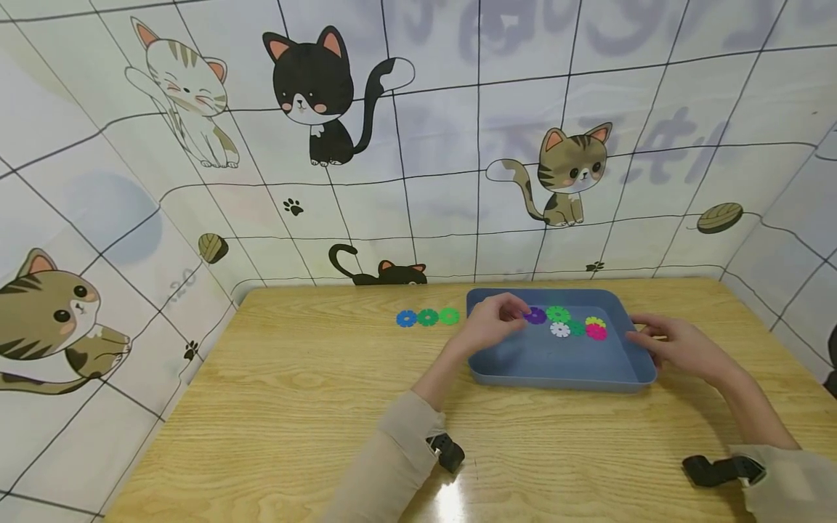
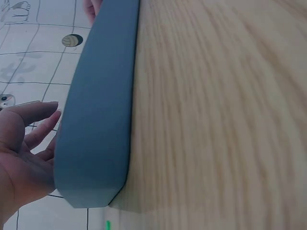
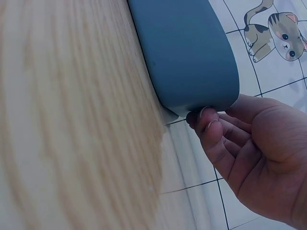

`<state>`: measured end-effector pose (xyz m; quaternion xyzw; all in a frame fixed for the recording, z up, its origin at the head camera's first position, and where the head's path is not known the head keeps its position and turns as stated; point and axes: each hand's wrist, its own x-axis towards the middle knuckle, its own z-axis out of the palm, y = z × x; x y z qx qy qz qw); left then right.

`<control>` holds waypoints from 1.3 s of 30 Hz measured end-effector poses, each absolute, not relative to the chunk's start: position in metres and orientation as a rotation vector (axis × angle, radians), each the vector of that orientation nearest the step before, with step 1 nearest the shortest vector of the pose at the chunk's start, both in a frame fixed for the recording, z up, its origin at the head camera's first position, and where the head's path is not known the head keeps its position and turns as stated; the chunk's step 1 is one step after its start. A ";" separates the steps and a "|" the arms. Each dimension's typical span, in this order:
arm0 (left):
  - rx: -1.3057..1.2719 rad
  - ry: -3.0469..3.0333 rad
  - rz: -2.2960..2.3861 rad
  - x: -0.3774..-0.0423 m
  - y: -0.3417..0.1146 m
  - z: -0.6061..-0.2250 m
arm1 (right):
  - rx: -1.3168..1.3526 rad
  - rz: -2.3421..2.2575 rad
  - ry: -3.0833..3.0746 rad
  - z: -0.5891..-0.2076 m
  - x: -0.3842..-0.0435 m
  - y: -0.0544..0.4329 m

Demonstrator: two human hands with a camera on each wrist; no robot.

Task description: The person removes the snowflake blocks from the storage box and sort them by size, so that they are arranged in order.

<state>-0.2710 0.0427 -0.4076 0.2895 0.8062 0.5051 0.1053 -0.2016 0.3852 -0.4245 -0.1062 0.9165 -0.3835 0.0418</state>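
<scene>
Tray was gripped at its right side by right hand; left hand was by purple disc, couldn't tell if pinching.

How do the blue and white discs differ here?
The blue disc lies on the table; the white disc lies in the tray. The blue disc is leftmost in a row of three, while the white disc sits in a loose cluster. Both are flat, round and notched.
</scene>
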 end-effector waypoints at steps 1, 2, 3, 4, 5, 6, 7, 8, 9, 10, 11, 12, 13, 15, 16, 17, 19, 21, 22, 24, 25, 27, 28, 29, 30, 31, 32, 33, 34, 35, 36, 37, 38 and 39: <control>0.849 2.378 1.484 -0.272 0.045 -0.409 | -0.326 -1.172 2.806 -0.424 -0.202 0.385; 0.839 2.384 1.480 -0.273 0.047 -0.411 | -0.325 -1.169 2.808 -0.424 -0.202 0.385; 0.828 2.390 1.475 -0.274 0.049 -0.412 | -0.322 -1.163 2.809 -0.424 -0.202 0.385; 0.814 2.402 1.463 -0.275 0.051 -0.414 | -0.317 -1.158 2.810 -0.424 -0.201 0.385; 0.801 2.410 1.454 -0.276 0.053 -0.415 | -0.313 -1.153 2.810 -0.424 -0.201 0.385; 0.787 2.417 1.447 -0.276 0.055 -0.416 | -0.307 -1.152 2.810 -0.424 -0.201 0.385; 0.773 2.423 1.440 -0.277 0.057 -0.417 | -0.303 -1.147 2.810 -0.424 -0.201 0.385; 0.758 2.432 1.429 -0.278 0.059 -0.418 | -0.299 -1.145 2.811 -0.424 -0.201 0.385; 0.742 2.443 1.415 -0.278 0.060 -0.419 | -0.298 -1.146 2.810 -0.424 -0.201 0.384; 0.730 2.451 1.406 -0.279 0.062 -0.420 | -0.298 -1.148 2.808 -0.424 -0.201 0.384; 0.718 2.460 1.397 -0.280 0.064 -0.421 | -0.300 -1.154 2.806 -0.424 -0.201 0.385; 0.703 2.471 1.390 -0.281 0.065 -0.423 | -0.304 -1.159 2.803 -0.424 -0.201 0.385; 0.689 2.481 1.387 -0.282 0.066 -0.424 | -0.307 -1.163 2.801 -0.424 -0.201 0.385; 0.660 2.496 1.390 -0.283 0.069 -0.427 | -0.319 -1.170 2.798 -0.425 -0.201 0.385; 0.644 2.503 1.394 -0.284 0.070 -0.428 | -0.322 -1.174 2.796 -0.425 -0.201 0.385; 0.631 2.509 1.397 -0.285 0.072 -0.429 | -0.325 -1.179 2.795 -0.425 -0.200 0.385; 0.608 2.516 1.413 -0.287 0.075 -0.431 | -0.329 -1.181 2.794 -0.425 -0.200 0.385; 0.600 2.532 1.406 -0.289 0.077 -0.433 | -0.331 -1.185 2.794 -0.425 -0.200 0.385; 0.606 2.540 1.395 -0.290 0.079 -0.434 | -0.330 -1.188 2.794 -0.424 -0.200 0.385; 0.628 2.564 1.361 -0.292 0.081 -0.436 | -0.328 -1.185 2.795 -0.424 -0.199 0.385; 0.644 2.575 1.337 -0.292 0.083 -0.436 | -0.327 -1.184 2.795 -0.424 -0.199 0.385; 0.677 2.602 1.283 -0.294 0.085 -0.437 | -0.321 -1.178 2.798 -0.424 -0.199 0.384; 0.692 2.614 1.254 -0.294 0.085 -0.438 | -0.317 -1.179 2.798 -0.424 -0.199 0.384; 0.700 2.629 1.221 -0.294 0.086 -0.438 | -0.314 -1.180 2.798 -0.423 -0.199 0.384; 0.706 2.639 1.192 -0.294 0.087 -0.438 | -0.310 -1.178 2.801 -0.423 -0.199 0.383; 0.709 2.650 1.168 -0.295 0.087 -0.438 | -0.312 -1.176 2.803 -0.423 -0.199 0.383; 0.714 2.658 1.149 -0.295 0.087 -0.438 | -0.312 -1.175 2.804 -0.423 -0.199 0.383; 0.720 2.664 1.139 -0.295 0.087 -0.439 | -0.315 -1.172 2.806 -0.422 -0.200 0.382; 0.726 2.665 1.139 -0.295 0.087 -0.439 | -0.316 -1.171 2.807 -0.422 -0.200 0.382; 0.731 2.665 1.147 -0.295 0.087 -0.439 | -0.319 -1.167 2.809 -0.422 -0.200 0.382; 0.738 2.659 1.164 -0.295 0.087 -0.440 | -0.322 -1.163 2.811 -0.422 -0.200 0.382; 0.746 2.654 1.182 -0.295 0.087 -0.440 | -0.320 -1.163 2.811 -0.423 -0.201 0.382; 0.752 2.646 1.202 -0.296 0.087 -0.440 | -0.312 -1.166 2.812 -0.423 -0.201 0.382; 0.751 2.635 1.220 -0.296 0.087 -0.440 | -0.312 -1.164 2.813 -0.423 -0.201 0.383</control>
